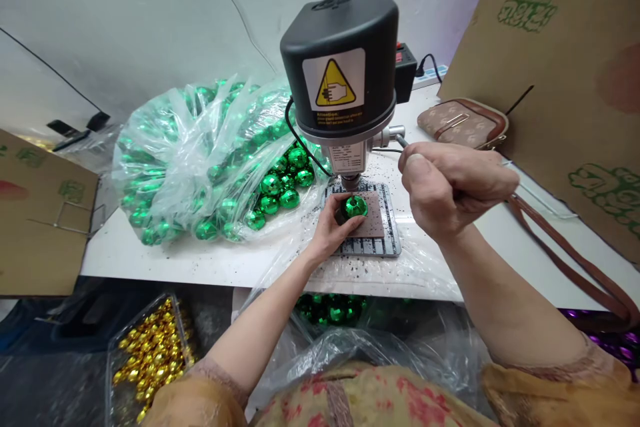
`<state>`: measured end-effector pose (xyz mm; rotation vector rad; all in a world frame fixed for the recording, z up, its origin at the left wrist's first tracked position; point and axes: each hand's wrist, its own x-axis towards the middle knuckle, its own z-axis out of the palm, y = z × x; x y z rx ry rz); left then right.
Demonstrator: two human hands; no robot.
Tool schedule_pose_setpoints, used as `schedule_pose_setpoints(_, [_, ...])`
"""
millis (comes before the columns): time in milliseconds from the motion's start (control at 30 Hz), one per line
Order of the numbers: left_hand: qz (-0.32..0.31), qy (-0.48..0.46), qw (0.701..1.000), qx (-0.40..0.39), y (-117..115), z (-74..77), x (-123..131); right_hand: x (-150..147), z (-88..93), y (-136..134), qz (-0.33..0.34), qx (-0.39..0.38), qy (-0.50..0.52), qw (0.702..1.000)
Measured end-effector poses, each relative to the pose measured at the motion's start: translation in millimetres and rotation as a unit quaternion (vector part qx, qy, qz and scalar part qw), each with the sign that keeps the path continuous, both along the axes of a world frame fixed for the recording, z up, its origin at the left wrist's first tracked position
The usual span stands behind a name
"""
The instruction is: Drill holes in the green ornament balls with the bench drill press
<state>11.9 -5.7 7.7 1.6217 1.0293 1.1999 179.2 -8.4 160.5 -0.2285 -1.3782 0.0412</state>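
A shiny green faceted ball (357,206) is gripped by my left hand (334,223), thumb on one side and fingers on the other. It rests over a brown pad (376,220) on the slotted metal base (393,240) of a bench drill press (343,60). Just above the ball is the drill's chuck (351,181); whether a bit touches the ball I cannot tell. My right hand (445,187) is closed around the feed lever (400,139) at the machine's right side. Dark shavings lie scattered around the base.
A clear plastic bag (190,153) of green balls lies left of the drill. Cardboard boxes (565,80) stand on both sides. A patterned purse (463,123) with a brown strap lies at right. Below the table are a clear bin (114,353) of gold balls and more green balls (335,308).
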Motion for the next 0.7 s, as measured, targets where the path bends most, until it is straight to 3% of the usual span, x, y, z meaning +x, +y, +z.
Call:
schedule_pose_setpoints(333, [0.009, 0.005, 1.000, 0.020, -1.4, 3.6, 1.3, 4.6, -9.9, -1.6, 0.038, 0.042, -0.066, 0.996])
schedule_pose_setpoints(533, [0.036, 0.007, 0.999, 0.002, -3.6, 5.7, 3.6, -2.9, 21.2, 2.5, 0.062, -0.080, 0.055, 0.993])
schedule_pose_setpoints(633, [0.105, 0.068, 0.991, 0.044, -24.3, 14.7, -3.2, -4.0, 34.0, 8.1, 0.082, -0.104, 0.076, 0.988])
schedule_pose_setpoints(700, [0.103, 0.143, 0.979, 0.100, -49.6, 21.1, -14.4, -2.7, 36.3, 10.0, 0.095, -0.113, 0.069, 0.987])
